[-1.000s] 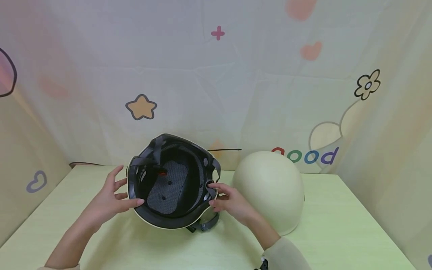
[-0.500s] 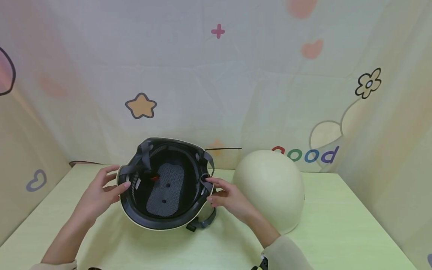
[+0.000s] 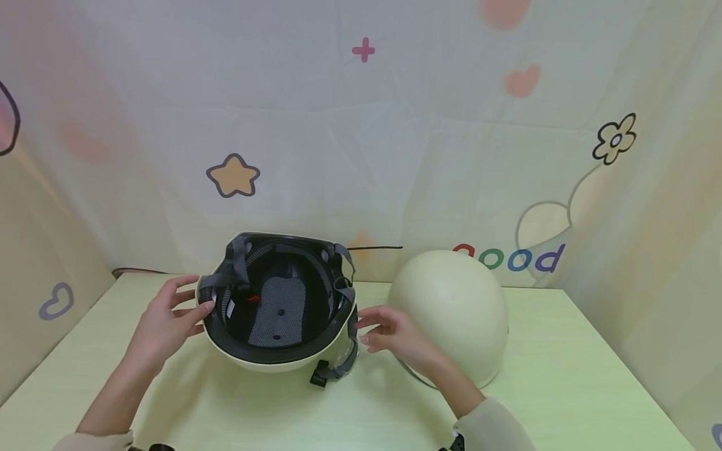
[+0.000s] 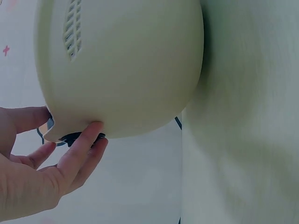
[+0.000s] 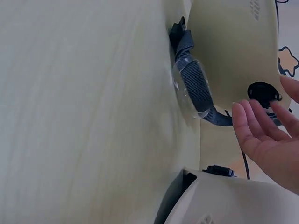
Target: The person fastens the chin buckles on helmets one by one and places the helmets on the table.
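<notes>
Probably stiff and slippery-shelled, the upturned helmet [image 3: 278, 297] on the table [image 3: 570, 382] is best gripped by its rim [image 3: 265, 355], pinched there by the left hand [image 3: 162, 322], the right hand [image 3: 399, 333] held loosely uncurled beside it.

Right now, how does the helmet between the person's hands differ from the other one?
The upturned helmet has its opening facing up and toward the head camera; the other helmet sits dome up. The upturned helmet shows its dark padded inside, while the other helmet's outer shell hides its own. The left hand holds the upturned helmet's rim; neither hand grips the other helmet. Both have pale cream shells.
</notes>
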`<state>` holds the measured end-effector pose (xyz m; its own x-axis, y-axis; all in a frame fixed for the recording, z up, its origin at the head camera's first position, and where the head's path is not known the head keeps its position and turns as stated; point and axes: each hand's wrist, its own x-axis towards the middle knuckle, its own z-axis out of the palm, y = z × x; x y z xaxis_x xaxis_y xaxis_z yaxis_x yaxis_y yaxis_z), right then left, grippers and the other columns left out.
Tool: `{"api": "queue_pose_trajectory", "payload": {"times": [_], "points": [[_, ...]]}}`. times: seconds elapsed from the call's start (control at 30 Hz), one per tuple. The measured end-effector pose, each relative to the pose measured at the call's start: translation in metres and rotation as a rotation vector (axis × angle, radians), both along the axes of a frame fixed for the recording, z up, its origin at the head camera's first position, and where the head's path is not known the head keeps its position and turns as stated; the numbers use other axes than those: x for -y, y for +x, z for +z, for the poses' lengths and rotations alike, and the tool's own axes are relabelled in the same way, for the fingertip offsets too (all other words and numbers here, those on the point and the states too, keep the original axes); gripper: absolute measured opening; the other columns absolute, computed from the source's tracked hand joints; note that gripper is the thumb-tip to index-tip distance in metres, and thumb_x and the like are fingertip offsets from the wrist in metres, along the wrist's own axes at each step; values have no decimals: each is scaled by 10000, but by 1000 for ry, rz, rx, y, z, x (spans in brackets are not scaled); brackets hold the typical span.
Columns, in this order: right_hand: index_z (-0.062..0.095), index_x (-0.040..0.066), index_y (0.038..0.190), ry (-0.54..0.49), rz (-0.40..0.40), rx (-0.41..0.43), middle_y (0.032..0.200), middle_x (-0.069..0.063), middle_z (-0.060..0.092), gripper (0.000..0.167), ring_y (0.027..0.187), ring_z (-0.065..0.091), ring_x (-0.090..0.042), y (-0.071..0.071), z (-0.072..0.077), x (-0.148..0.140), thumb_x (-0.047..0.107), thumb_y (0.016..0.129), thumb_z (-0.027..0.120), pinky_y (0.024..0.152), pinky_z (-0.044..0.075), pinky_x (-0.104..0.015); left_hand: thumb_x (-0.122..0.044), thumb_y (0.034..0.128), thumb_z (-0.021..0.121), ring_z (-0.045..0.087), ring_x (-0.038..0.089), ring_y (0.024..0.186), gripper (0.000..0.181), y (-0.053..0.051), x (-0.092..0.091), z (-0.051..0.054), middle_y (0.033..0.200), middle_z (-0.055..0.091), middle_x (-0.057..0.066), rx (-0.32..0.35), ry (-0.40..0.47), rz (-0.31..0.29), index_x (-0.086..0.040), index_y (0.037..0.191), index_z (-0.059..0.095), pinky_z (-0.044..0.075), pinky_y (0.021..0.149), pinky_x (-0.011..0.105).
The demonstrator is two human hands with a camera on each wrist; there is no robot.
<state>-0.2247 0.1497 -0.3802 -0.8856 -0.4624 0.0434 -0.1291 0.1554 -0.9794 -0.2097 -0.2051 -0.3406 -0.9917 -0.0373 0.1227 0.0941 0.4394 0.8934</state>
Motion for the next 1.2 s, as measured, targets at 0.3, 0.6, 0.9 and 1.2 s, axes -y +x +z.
{"api": "queue_pose_trajectory", "payload": {"times": [0.3,0.6,0.9,1.2], "points": [[538,-29,1209,179,186,-26,1175,-165,554,360,892,592,-344,2,-14,1,-12,853,591,712,514,-354,-222,906,575,514,427,1070,610,-6,-1,2,1305,373,341,-10,3,33,-7,1392,276,531,681,275],[541,-5,1223,331,307,-115,1206,-130,545,390,811,594,-126,1,-26,9,57,848,631,639,512,-274,-237,912,565,486,450,1095,619,-9,0,3,1320,350,348,0,11,36,-7,1402,265,531,689,288],[596,-15,1125,410,288,-161,1007,-97,616,333,727,553,-110,0,-29,-1,-3,798,661,620,465,-220,-257,918,554,476,454,1104,629,-9,5,-1,1329,332,353,11,1,24,-13,1410,246,531,693,296],[641,-26,1035,432,277,-114,859,-52,627,285,672,528,-91,6,-27,-8,-44,753,676,614,421,-196,-256,919,554,461,457,1119,632,-8,7,-4,1333,320,354,15,8,1,-21,1414,239,533,692,305]]}}
